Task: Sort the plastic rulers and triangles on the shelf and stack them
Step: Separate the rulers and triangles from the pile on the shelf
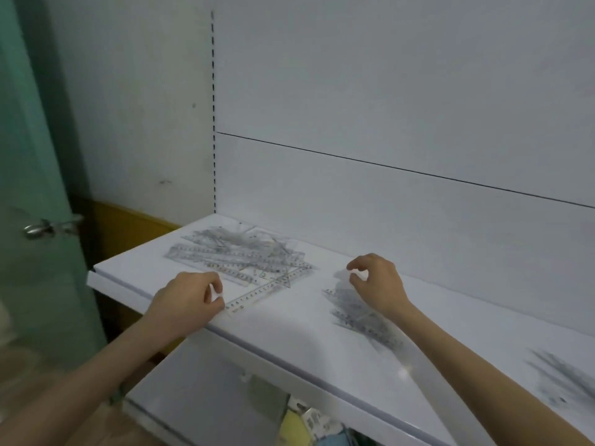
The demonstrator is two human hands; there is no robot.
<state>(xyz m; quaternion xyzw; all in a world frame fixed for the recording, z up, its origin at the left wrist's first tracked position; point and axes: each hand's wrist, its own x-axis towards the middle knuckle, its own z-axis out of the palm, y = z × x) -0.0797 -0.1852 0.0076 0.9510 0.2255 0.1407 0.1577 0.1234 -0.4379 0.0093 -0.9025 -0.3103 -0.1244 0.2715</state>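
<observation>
A jumbled heap of clear plastic rulers and triangles (238, 252) lies at the back left of the white shelf (289, 336). One clear ruler (257, 292) runs from the heap toward the shelf's front edge; my left hand (186, 304) pinches its near end. A neater stack of clear rulers (357, 313) lies in the middle of the shelf. My right hand (376, 284) hovers over the stack's far end, fingers curled; whether it holds a clear piece is unclear. A blurred third pile (563, 381) lies at the far right.
The shelf's white back panel (386, 204) rises right behind the piles. A green door (38, 188) with a metal handle (48, 228) stands at the left. Below the shelf, a lower level holds yellow and blue packaged goods (306, 426).
</observation>
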